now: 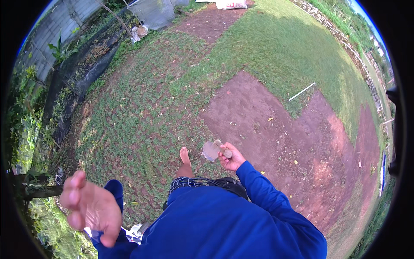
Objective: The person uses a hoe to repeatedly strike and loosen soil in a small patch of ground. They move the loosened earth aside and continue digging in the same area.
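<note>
My right hand (pixel 232 158) is closed round the stubby brown handle of a short tool with a flat grey blade (pixel 211 150). The blade points left, held in front of my waist above the edge between weedy ground and bare soil. My left hand (pixel 92 205) is raised close to the camera at the lower left. Its fingers are apart and loosely curled, with nothing in them. Beneath the tool, one bare foot (pixel 184 156) stands on the weeds.
Bare brown soil (pixel 250 103) lies ahead and right, bordered by mown grass (pixel 276 47). A white stick (pixel 302 91) rests on the grass edge. Black netting (pixel 77 77) and a block wall (pixel 64 26) line the left. A white sack (pixel 230 4) lies far ahead.
</note>
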Demonstrator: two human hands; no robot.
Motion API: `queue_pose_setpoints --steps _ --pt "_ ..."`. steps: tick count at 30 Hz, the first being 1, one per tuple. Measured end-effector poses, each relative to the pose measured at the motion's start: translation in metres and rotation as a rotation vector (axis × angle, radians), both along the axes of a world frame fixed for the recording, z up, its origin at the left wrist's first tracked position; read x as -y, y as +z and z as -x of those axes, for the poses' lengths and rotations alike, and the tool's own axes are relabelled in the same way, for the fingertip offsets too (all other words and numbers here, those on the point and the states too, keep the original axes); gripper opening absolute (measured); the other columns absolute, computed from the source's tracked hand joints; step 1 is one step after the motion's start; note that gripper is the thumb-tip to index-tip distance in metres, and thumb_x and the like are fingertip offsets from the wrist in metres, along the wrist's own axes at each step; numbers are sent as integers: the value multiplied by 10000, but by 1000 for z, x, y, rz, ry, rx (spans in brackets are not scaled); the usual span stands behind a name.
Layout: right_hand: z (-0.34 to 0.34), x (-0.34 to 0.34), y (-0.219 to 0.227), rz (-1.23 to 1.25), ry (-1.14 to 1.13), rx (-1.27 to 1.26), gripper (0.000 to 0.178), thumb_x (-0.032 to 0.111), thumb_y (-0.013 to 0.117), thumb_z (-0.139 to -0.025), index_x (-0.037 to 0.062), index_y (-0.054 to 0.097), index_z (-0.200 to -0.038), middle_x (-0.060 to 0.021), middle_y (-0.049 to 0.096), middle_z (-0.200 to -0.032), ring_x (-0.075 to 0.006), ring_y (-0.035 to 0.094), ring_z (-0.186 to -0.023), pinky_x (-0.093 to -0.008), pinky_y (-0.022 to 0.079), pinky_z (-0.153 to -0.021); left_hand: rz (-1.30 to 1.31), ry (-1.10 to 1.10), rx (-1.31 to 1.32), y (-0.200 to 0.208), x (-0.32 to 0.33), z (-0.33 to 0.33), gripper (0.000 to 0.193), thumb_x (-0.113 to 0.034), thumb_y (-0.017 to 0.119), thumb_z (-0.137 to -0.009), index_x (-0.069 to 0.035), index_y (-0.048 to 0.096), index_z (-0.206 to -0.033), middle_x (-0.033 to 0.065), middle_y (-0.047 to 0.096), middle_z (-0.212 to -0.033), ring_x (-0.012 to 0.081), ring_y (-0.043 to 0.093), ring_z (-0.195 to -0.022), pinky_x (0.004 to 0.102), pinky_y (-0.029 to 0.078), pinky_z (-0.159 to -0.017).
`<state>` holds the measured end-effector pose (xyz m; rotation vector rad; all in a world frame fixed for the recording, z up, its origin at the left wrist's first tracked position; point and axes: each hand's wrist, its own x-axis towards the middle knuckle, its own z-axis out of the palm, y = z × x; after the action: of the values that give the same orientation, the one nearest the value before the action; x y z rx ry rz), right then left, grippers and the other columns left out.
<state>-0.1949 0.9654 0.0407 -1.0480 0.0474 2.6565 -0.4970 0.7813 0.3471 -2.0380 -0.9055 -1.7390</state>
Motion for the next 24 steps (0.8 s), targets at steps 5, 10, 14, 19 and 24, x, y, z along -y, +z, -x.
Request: queue_pose_setpoints --steps 5,10,14,19,24 --pt "86 -86 -17 -25 -116 64 188 241 614 -818 85 511 -845 -49 573 -649 -101 491 -453 -212 370 -358 1606 -251 978 -229 -171 55 442 -393 434 -1000 -24 620 -1156 76 664 -1097 159 633 -982 305 509 -834" --pt "166 -157 -12 -87 -294 130 183 255 597 -840 100 521 -901 -42 572 -673 -101 481 -449 -211 328 -338 2386 -469 950 -414 -320 56 520 -515 486 -945 -54 637 -1134 99 680 -1014 227 671 -875 338 552 -747" --pt "224 -216 -5 -123 -352 214 223 308 601 -843 107 531 -909 -11 569 -710 -97 480 -446 -212 317 -324 2362 -670 1054 -454 -413 51 525 -515 511 -919 -52 625 -1139 112 681 -1015 247 669 -862 353 561 -725" --pt "226 -307 -15 -375 156 281 478 558 459 -915 94 566 -950 1 557 -651 -117 580 -535 -209 377 -368 2459 -861 989 -453 -523 86 499 -490 519 -907 -58 625 -1133 116 680 -1014 249 668 -853 358 566 -724" --pt "198 -396 -63 -760 756 329 729 680 348 -919 46 599 -1177 -52 640 -884 -180 610 -884 -406 489 -814 2329 -965 1450 -430 -614 168 266 -238 564 -901 -54 588 -1090 36 614 -862 181 644 -774 329 573 -699"
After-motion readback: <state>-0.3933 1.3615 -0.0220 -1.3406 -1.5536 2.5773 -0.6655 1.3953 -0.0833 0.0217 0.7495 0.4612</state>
